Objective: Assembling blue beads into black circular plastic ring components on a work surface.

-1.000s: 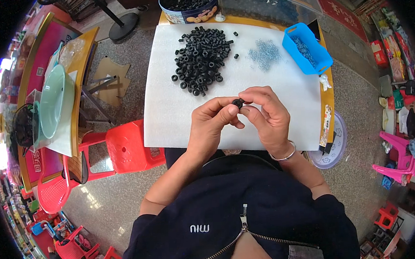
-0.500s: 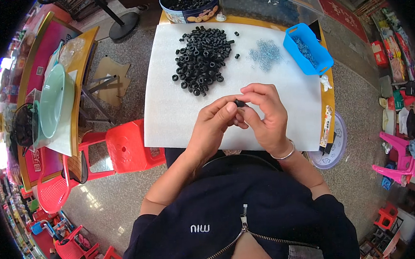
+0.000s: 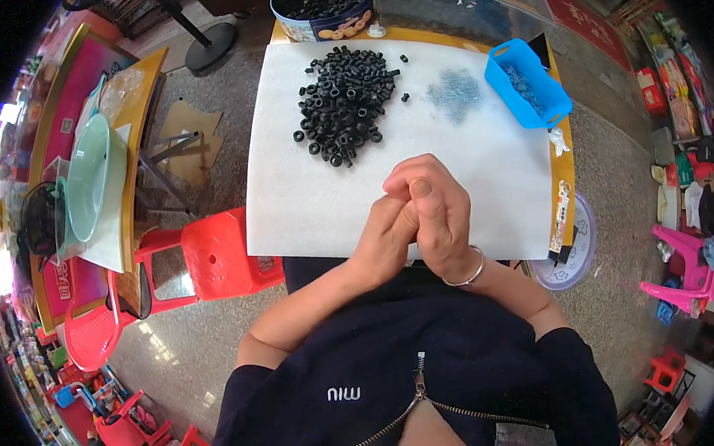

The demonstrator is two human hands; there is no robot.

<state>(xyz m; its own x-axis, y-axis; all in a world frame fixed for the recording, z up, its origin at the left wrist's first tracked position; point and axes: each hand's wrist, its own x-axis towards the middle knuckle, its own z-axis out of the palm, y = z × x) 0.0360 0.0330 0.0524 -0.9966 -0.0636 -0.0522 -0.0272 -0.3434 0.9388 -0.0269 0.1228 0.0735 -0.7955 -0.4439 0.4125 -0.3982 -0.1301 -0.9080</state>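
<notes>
Over the near edge of the white sheet [image 3: 307, 210], my two hands are pressed together. My right hand [image 3: 440, 214] closes over the fingers of my left hand [image 3: 386, 237], its thumb lying on top. Both are closed, and whatever is inside them is hidden. Beyond them lies a heap of small black ring-like parts [image 3: 338, 114], with a single black part [image 3: 406, 97] set apart to its right. Tiny pale blue pieces [image 3: 455, 93] are spread farther right. A blue plastic basket [image 3: 500, 87] at the right edge holds more of the blue pieces.
At the far edge stand a round tin [image 3: 325, 27] of black parts and a clear-walled box [image 3: 458, 8]. A red stool [image 3: 220, 252] is close on the left, near a side table with a green basin [image 3: 93, 178]. A pale purple round lid or tray [image 3: 583, 250] sits low at right.
The small black part held between my fingertips is no longer visible. My right hand has folded over my left, and both have shifted slightly toward me.
</notes>
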